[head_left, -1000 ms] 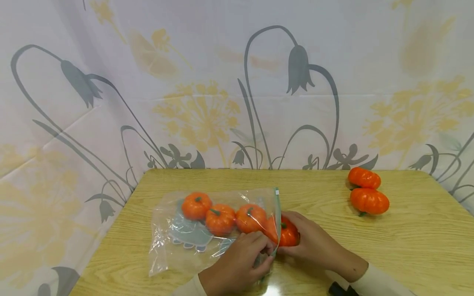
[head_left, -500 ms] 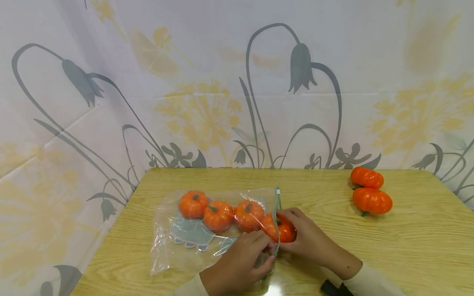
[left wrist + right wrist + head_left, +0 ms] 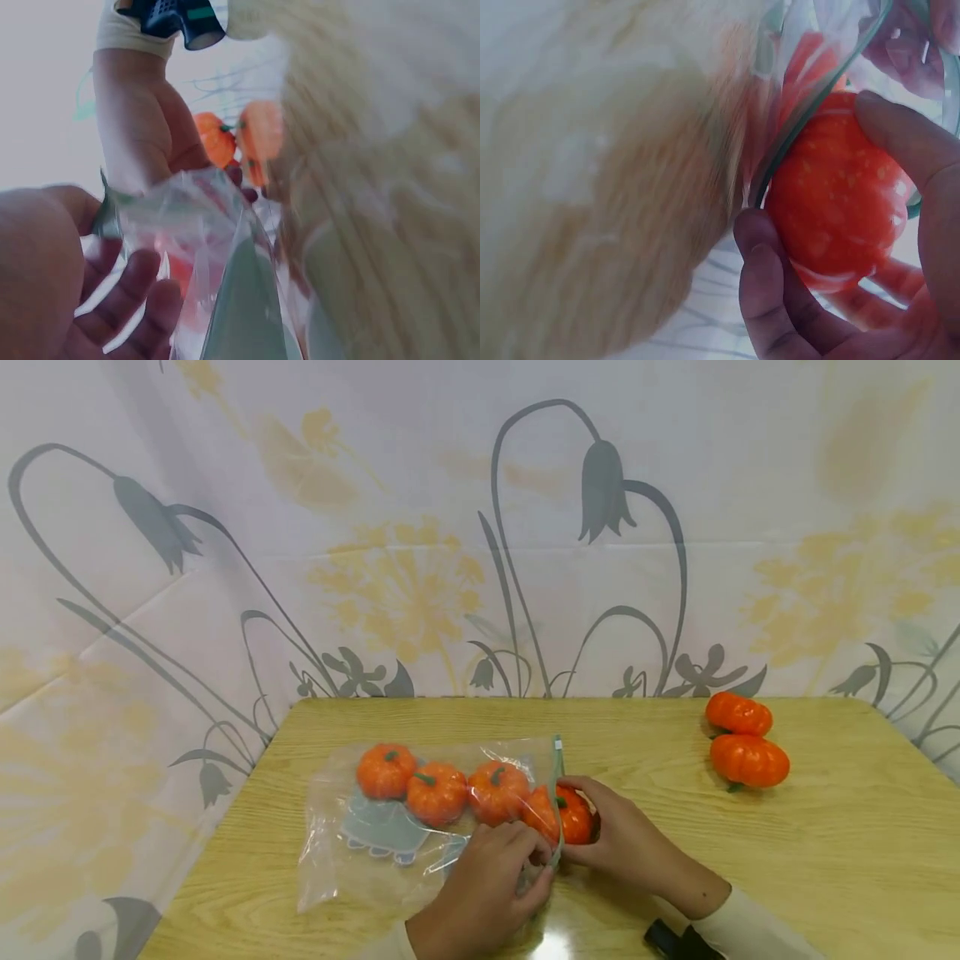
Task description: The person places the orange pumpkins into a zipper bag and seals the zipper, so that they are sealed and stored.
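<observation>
L hand [image 3: 489, 877] is pinching green-edged mouth [image 3: 558, 764] of clear bag [image 3: 352, 872], prob. to hold it open, & R hand [image 3: 626, 837] is gripping orange pumpkin [image 3: 576, 818] from opp. sides right there, prob. for control.

Pumpkin [image 3: 576, 818] obstructs bag mouth [image 3: 558, 762]; free tabletop [image 3: 637, 739] between bag [image 3: 330, 852] and pumpkin pair [image 3: 750, 762].

A pale patterned backdrop [image 3: 420, 410] spans the far side and continues left and right, printed with drooping grey bellflowers [image 3: 604, 489] and yellow flower heads [image 3: 411, 578]; faint creases cross it. Before it stands a yellowish wood-grained bench [image 3: 862, 827], bright glare [image 3: 552, 945] at its near middle.
</observation>
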`<state>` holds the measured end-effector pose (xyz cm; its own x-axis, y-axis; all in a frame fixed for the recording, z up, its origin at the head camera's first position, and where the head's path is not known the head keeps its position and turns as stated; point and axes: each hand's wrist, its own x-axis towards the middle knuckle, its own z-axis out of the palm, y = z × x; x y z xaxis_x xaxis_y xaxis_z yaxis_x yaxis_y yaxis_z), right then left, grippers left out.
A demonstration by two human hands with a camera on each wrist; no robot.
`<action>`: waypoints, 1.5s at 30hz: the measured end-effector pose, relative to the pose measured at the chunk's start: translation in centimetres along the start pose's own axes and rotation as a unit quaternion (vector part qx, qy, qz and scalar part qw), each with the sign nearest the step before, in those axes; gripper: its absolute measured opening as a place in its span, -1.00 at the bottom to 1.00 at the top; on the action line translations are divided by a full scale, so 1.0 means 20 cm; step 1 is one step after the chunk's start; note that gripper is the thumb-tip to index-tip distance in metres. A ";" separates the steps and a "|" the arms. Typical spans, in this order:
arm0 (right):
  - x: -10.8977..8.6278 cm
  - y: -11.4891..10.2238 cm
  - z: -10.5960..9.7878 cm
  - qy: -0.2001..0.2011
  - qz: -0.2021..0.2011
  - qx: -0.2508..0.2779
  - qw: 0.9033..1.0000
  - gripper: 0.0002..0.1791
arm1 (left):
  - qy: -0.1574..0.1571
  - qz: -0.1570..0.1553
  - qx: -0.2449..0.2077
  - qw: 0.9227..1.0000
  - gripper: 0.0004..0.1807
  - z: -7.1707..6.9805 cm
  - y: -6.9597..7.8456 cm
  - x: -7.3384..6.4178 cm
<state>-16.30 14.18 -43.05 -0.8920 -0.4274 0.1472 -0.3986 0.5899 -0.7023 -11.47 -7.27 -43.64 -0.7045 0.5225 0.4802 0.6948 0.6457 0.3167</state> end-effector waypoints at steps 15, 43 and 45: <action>0.01 0.03 0.01 -0.006 -0.004 0.044 0.999 -0.10 | 0.066 -0.061 0.027 0.996 -0.87 0.00 0.00 0.00; 0.01 0.05 -0.02 -0.096 -0.041 0.116 0.988 -0.16 | 0.053 -0.069 -0.063 0.994 -0.88 0.00 0.01 -0.01; 0.01 0.05 -0.01 -0.095 -0.035 0.113 0.988 -0.16 | 0.057 -0.058 -0.058 0.995 -0.87 0.01 0.01 -0.01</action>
<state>-16.93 14.84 -43.50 -0.7993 -0.5951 0.0833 -0.3809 0.3946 -0.8362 -11.23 -7.08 -43.81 -0.7643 0.3777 0.5227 0.6267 0.6260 0.4640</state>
